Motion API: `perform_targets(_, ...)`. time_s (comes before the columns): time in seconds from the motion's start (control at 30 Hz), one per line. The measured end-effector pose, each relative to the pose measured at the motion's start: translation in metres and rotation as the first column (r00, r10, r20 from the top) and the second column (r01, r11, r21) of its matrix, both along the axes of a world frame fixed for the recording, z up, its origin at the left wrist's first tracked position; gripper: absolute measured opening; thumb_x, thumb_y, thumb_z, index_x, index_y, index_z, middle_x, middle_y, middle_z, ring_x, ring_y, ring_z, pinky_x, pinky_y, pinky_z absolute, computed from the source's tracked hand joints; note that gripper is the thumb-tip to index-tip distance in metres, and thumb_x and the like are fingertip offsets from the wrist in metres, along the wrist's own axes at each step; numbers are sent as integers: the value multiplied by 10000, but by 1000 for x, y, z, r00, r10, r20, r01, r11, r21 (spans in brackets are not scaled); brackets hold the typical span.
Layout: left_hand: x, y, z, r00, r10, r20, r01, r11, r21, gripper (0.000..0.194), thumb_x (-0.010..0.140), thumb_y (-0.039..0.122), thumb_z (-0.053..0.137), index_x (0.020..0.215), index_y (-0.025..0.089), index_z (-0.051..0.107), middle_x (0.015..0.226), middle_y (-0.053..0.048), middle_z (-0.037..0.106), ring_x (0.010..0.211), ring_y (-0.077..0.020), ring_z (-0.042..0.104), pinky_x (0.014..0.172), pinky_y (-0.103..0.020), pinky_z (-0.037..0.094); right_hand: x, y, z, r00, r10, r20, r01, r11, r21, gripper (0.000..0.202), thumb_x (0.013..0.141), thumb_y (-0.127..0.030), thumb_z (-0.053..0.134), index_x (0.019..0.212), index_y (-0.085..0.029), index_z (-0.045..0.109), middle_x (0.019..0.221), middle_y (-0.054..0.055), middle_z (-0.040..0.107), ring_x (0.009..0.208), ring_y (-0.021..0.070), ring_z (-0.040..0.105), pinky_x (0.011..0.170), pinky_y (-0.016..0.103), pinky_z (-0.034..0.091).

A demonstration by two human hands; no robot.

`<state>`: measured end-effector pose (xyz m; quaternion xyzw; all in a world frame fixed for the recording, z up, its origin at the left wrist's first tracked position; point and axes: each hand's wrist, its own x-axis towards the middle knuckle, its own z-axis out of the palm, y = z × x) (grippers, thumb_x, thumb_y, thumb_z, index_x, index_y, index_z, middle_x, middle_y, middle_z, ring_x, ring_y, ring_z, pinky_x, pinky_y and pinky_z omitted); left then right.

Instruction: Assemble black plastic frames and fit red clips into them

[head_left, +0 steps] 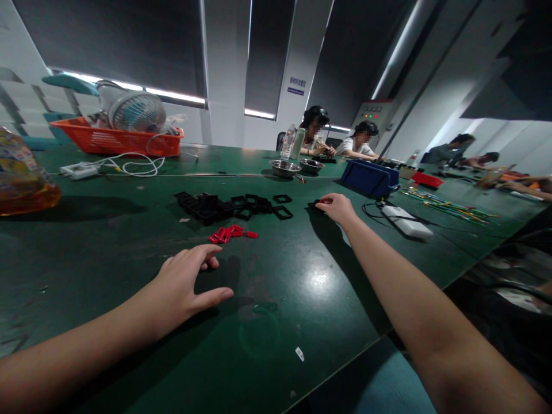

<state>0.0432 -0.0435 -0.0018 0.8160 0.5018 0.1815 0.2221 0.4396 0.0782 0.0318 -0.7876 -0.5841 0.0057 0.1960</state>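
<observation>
A small red plastic piece (320,202), over a black plastic part (313,206) on the green bench (276,276), is pinched in the right hand's closed fingers (321,204); the left hand's fingers (227,270), spread wide and empty, hover near the loose red plastic pieces (228,233).

My red pieces, mid-counter
My left fingers (213,296) spread near the red pieces (228,233), centre of the counter (259,356).

Workshop: long green worktable (267,322), control cabinet (371,114), seated workers (317,135).
</observation>
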Motion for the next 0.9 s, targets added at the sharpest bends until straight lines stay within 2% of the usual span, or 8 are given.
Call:
perform_targets(0.3,-2,0,0,1000,-23,-8,23,1000,9,690,751,614,588,1284,186,504,1121,-107,628,1052,-319,567,938,-479,415,-4,2,-4,999,29,26,-29,999,-16,332,957,-344,585,1247,-181,582,1266,97,602,1056,223,631,880,441,554)
perform_targets(0.5,-1,-1,1,1000,-22,-4,22,1000,10,681,757,617,588,1286,195,505,1128,-105,629,1057,-321,561,942,-486,408,-28,2,-4,994,105,32,-108,990,91,217,823,-326,711,970,-169,737,973,69,743,902,215,677,820,312,511)
perform_targets(0.67,-3,-2,0,1000,-23,3,23,999,22,676,766,619,586,1289,198,506,1130,-101,628,1052,-319,561,938,-489,407,-49,0,-6,984,176,40,-180,977,114,205,795,-311,713,931,-161,746,888,64,745,800,191,659,714,286,486)
perform_targets(0.9,-1,-3,4,999,-32,-1,32,999,-10,674,770,587,608,1301,188,494,1147,-107,618,1081,-323,544,970,-511,387,-54,-2,-8,985,167,46,-172,977,123,183,792,-320,705,894,-171,736,871,56,740,776,184,649,681,276,472)
